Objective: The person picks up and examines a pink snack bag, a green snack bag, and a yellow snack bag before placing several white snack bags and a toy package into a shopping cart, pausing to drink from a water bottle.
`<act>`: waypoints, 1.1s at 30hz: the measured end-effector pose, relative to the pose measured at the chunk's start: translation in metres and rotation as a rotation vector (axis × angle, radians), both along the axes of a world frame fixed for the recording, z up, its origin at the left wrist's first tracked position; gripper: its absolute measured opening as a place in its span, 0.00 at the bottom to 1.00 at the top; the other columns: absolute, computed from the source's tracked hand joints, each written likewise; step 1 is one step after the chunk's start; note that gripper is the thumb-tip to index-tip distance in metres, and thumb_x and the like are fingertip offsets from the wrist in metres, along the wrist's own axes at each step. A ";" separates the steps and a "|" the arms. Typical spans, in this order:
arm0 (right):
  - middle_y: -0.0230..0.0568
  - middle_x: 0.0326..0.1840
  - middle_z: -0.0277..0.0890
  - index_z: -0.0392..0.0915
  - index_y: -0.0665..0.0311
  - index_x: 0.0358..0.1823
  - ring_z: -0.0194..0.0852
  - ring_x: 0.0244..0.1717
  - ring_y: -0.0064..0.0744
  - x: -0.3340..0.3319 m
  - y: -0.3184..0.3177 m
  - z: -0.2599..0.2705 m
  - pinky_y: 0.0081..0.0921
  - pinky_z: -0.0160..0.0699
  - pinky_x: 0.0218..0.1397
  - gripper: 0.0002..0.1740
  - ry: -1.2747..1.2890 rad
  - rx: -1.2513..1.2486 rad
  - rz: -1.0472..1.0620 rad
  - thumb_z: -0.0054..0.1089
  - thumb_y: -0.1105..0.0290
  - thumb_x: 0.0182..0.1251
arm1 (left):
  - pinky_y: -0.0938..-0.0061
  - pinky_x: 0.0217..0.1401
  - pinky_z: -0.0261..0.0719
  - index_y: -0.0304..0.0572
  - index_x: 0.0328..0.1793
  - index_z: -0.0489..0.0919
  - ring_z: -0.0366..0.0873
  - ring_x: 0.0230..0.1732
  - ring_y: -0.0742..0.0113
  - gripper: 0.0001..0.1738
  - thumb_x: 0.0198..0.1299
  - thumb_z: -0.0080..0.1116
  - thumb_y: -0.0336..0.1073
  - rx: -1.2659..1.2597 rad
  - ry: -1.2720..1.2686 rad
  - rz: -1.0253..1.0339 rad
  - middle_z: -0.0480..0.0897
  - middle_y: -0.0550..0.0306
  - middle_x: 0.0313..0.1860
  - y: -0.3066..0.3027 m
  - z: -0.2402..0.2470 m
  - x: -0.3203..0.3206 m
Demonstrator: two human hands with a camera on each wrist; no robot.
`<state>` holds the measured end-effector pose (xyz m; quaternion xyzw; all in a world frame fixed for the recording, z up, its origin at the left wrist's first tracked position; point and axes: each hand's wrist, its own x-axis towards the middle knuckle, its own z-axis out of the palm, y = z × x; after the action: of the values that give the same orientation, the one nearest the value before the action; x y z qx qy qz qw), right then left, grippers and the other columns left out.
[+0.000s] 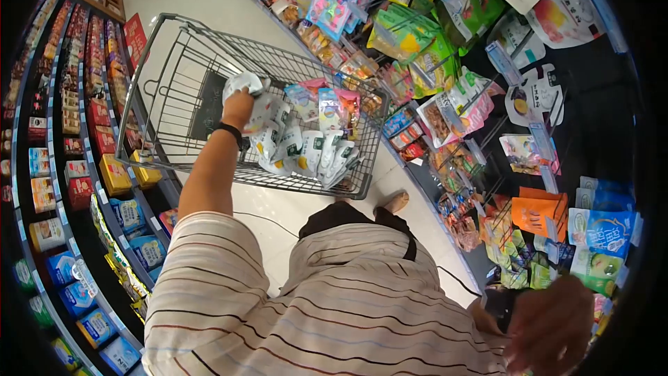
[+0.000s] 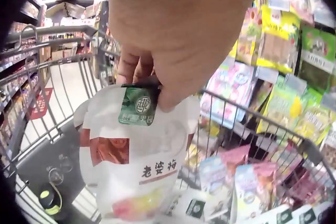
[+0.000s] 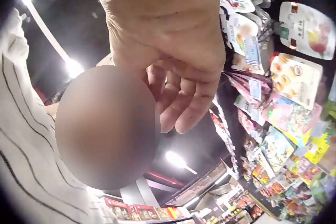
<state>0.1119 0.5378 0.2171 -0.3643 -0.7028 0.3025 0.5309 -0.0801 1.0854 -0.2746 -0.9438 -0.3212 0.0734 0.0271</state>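
My left hand (image 1: 239,106) pinches the top edge of a white snack pouch (image 2: 137,155) with a green label and a fruit picture. It hangs inside the grey wire shopping cart (image 1: 254,184), on the side near the black panel. Below and beside it, several similar white pouches (image 1: 311,150) lie in a row, with pink and blue snack bags (image 1: 332,108) behind them. My right hand (image 3: 181,90) is raised at my right side, its fingers loosely bent and nothing in them; in the head view it appears blurred near the lower right.
Hanging snack bags (image 1: 403,35) fill the rack along the right side, close to the cart. A white pouch (image 1: 534,101) hangs there on a hook. Shelves of boxes and packets (image 1: 97,327) line the left. Pale floor (image 1: 268,223) shows between cart and feet.
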 end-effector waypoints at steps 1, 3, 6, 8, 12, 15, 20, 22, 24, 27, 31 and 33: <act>0.51 0.51 0.83 0.80 0.68 0.52 0.85 0.50 0.49 -0.011 0.002 0.008 0.44 0.86 0.48 0.15 0.004 0.013 -0.005 0.52 0.66 0.75 | 0.56 0.51 0.86 0.36 0.49 0.84 0.85 0.51 0.46 0.13 0.64 0.52 0.31 -0.030 0.026 0.018 0.84 0.42 0.50 -0.016 -0.002 0.001; 0.44 0.43 0.84 0.81 0.60 0.45 0.87 0.41 0.44 -0.027 0.007 0.008 0.40 0.87 0.40 0.10 0.087 0.102 0.008 0.51 0.67 0.75 | 0.56 0.52 0.86 0.37 0.50 0.84 0.85 0.52 0.46 0.13 0.64 0.53 0.31 -0.054 0.104 -0.028 0.84 0.43 0.50 -0.040 -0.011 0.003; 0.39 0.33 0.83 0.83 0.56 0.36 0.87 0.29 0.39 -0.039 0.028 0.003 0.35 0.86 0.29 0.13 0.220 0.282 0.065 0.48 0.68 0.74 | 0.59 0.55 0.85 0.42 0.50 0.87 0.85 0.56 0.50 0.14 0.67 0.51 0.33 -0.072 0.320 -0.135 0.85 0.49 0.54 -0.057 -0.030 0.000; 0.40 0.31 0.82 0.82 0.58 0.36 0.87 0.29 0.37 -0.037 0.035 0.008 0.32 0.84 0.27 0.13 0.269 0.297 0.155 0.47 0.67 0.74 | 0.60 0.56 0.85 0.45 0.51 0.88 0.84 0.57 0.51 0.15 0.69 0.51 0.34 -0.090 0.420 -0.034 0.85 0.51 0.56 -0.065 -0.041 0.006; 0.40 0.31 0.82 0.82 0.58 0.36 0.87 0.29 0.37 -0.037 0.040 0.007 0.32 0.84 0.27 0.13 0.256 0.296 0.164 0.48 0.67 0.74 | 0.57 0.56 0.84 0.48 0.54 0.88 0.86 0.57 0.51 0.17 0.68 0.51 0.37 -0.285 0.425 0.132 0.87 0.50 0.56 -0.063 -0.070 -0.007; 0.40 0.31 0.82 0.82 0.58 0.36 0.86 0.29 0.37 -0.037 0.039 0.005 0.32 0.84 0.27 0.13 0.257 0.299 0.169 0.48 0.68 0.74 | 0.54 0.55 0.84 0.46 0.51 0.89 0.86 0.56 0.49 0.17 0.65 0.53 0.39 -0.333 0.381 0.106 0.88 0.48 0.54 -0.064 -0.080 -0.019; 0.41 0.31 0.82 0.82 0.58 0.36 0.86 0.29 0.37 -0.039 0.039 0.003 0.31 0.84 0.27 0.12 0.260 0.304 0.179 0.48 0.68 0.74 | 0.52 0.58 0.82 0.39 0.51 0.87 0.85 0.55 0.45 0.20 0.61 0.57 0.43 -0.474 0.238 0.063 0.87 0.41 0.53 -0.073 -0.061 -0.013; 0.41 0.31 0.82 0.82 0.58 0.36 0.86 0.29 0.37 -0.038 0.037 0.004 0.31 0.84 0.27 0.12 0.263 0.309 0.185 0.48 0.68 0.74 | 0.52 0.58 0.81 0.37 0.49 0.87 0.84 0.55 0.42 0.21 0.61 0.58 0.47 -0.538 0.243 0.043 0.86 0.38 0.51 -0.080 -0.037 0.003; 0.41 0.30 0.82 0.82 0.58 0.36 0.86 0.28 0.37 -0.039 0.036 0.002 0.31 0.84 0.27 0.12 0.266 0.306 0.187 0.48 0.68 0.74 | 0.52 0.57 0.81 0.37 0.48 0.87 0.84 0.55 0.42 0.21 0.61 0.58 0.48 -0.572 0.233 -0.034 0.86 0.38 0.51 -0.084 -0.028 0.012; 0.41 0.30 0.82 0.82 0.58 0.37 0.86 0.28 0.37 -0.040 0.036 0.002 0.31 0.84 0.27 0.12 0.264 0.313 0.193 0.48 0.68 0.74 | 0.53 0.57 0.80 0.38 0.47 0.87 0.84 0.54 0.41 0.22 0.64 0.58 0.51 -0.641 0.132 -0.135 0.87 0.39 0.48 -0.106 0.011 0.026; 0.42 0.30 0.82 0.82 0.59 0.37 0.86 0.28 0.36 -0.043 0.031 0.006 0.31 0.84 0.27 0.12 0.256 0.325 0.215 0.49 0.68 0.74 | 0.56 0.53 0.81 0.39 0.52 0.83 0.84 0.49 0.40 0.21 0.69 0.59 0.51 -0.819 -0.135 -0.209 0.87 0.41 0.45 -0.149 0.067 0.029; 0.42 0.30 0.82 0.82 0.59 0.37 0.86 0.28 0.36 -0.045 0.027 0.006 0.31 0.84 0.27 0.12 0.249 0.330 0.222 0.49 0.68 0.74 | 0.58 0.54 0.80 0.39 0.53 0.83 0.84 0.51 0.42 0.21 0.69 0.60 0.50 -0.842 -0.224 -0.247 0.87 0.42 0.46 -0.174 0.092 0.031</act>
<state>0.0664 0.5650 0.2234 -0.1529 -0.7075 0.2825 0.6295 -0.0493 0.9112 -0.1831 -0.9060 -0.1491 0.0912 -0.3854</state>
